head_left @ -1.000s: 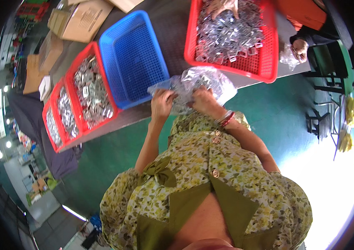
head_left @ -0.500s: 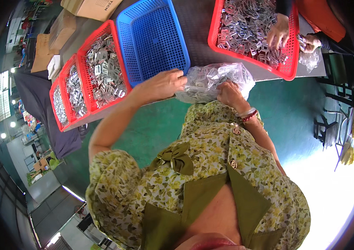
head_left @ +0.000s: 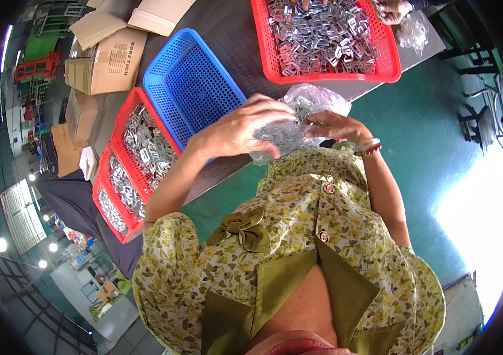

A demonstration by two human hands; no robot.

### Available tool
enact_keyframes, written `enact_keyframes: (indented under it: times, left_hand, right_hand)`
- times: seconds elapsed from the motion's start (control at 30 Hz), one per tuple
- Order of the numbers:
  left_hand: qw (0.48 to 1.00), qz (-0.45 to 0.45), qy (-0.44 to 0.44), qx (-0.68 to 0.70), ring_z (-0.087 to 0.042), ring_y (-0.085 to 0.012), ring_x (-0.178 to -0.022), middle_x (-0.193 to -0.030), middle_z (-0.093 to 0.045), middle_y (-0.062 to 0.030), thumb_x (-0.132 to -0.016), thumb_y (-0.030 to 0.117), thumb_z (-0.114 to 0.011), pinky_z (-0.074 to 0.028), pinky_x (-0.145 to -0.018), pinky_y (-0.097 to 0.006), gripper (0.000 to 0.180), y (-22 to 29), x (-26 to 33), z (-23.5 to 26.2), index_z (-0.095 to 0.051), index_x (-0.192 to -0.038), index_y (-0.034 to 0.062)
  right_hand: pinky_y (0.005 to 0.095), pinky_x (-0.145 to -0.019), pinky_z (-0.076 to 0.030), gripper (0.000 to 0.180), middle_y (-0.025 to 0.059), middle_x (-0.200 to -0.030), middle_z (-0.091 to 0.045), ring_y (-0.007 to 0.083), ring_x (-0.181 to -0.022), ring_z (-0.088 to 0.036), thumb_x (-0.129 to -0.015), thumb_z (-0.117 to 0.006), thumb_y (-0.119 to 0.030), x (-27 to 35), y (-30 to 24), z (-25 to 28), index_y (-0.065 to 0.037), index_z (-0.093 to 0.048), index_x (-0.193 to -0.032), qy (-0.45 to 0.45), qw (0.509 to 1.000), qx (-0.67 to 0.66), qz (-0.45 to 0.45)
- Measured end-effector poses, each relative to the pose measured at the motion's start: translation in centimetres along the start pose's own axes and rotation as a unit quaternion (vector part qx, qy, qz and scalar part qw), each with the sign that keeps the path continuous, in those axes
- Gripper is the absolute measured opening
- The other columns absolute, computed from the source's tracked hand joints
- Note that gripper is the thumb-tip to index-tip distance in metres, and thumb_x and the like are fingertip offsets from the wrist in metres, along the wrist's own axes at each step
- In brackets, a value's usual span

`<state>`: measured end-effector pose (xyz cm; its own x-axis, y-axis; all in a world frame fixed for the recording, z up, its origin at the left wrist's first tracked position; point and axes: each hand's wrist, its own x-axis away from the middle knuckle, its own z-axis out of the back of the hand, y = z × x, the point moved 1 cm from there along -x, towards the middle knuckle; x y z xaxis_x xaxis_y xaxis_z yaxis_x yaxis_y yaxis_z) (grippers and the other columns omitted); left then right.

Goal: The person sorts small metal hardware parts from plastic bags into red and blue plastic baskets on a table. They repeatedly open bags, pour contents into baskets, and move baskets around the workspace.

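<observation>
A clear plastic bag (head_left: 281, 137) of small metal buckles lies at the table's front edge, close to my body. My left hand (head_left: 242, 128) is over the bag's left side, fingers spread and curved, with nothing gripped in them. At the bag's right side, my right hand (head_left: 337, 125) has its thumb and fingers closed on the plastic near the opening. Its wrist wears a bracelet. Just behind my left hand stands a blue plastic basket (head_left: 155, 97), with no parts visible inside.
A large red basket (head_left: 328, 77) of metal buckles stands at the far right, with a co-worker's hand (head_left: 392, 10) beside it. Near that lies a crumpled plastic bag (head_left: 413, 33). Red baskets (head_left: 122, 127) of metal parts line the left, before an open cardboard box (head_left: 109, 62).
The view has turned, shifting the baskets. My left hand has gone from closed at the bag's left edge to spread over it. My right hand remains at the bag.
</observation>
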<state>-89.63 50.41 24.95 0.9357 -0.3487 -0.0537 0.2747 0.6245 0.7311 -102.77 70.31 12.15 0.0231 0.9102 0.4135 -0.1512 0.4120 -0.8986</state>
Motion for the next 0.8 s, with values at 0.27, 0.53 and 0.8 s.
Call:
enact_keyframes:
  times: [0.27,0.53,0.8]
  left_hand:
    - [0.96,0.029,-0.178,-0.215,-0.051,-0.0279,-0.104,-0.096,-0.061,-0.0101,-0.076,0.013,-0.065,-0.041,-0.09,-0.042,0.027,-5.0,-4.2,-5.7,-0.059,-0.102,0.0054]
    - [0.912,0.037,-0.249,-0.324,-0.05,-0.0265,-0.105,-0.098,-0.057,-0.0074,-0.081,0.016,-0.055,-0.039,-0.092,-0.045,0.016,-5.3,-3.6,-5.9,-0.06,-0.095,0.0099]
    - [0.924,-0.016,-0.263,-0.278,-0.033,-0.0271,-0.137,-0.132,-0.05,-0.0065,-0.08,0.012,-0.055,-0.022,-0.116,-0.045,0.027,-4.7,2.1,-6.8,-0.06,-0.106,0.0161]
  right_hand:
    - [0.028,-0.07,-0.043,0.039,0.003,-0.08,-0.06,0.0132,-0.076,-0.051,-0.088,-0.06,-0.04,-1.8,1.9,0.9,-0.005,-0.07,-0.101,-0.071,0.988,-0.131,-0.039]
    - [0.0423,-0.083,-0.049,0.035,0.0219,-0.094,-0.067,0.0359,-0.09,-0.063,-0.082,-0.06,-0.032,-6.2,3.4,-0.8,0.001,-0.069,-0.09,0.178,0.979,0.071,-0.072]
    - [0.0459,-0.069,-0.053,0.018,0.0231,-0.086,-0.066,0.0388,-0.08,-0.066,-0.078,-0.054,-0.01,-7.1,1.8,-2.5,0.001,-0.066,-0.085,0.233,0.934,0.271,0.012]
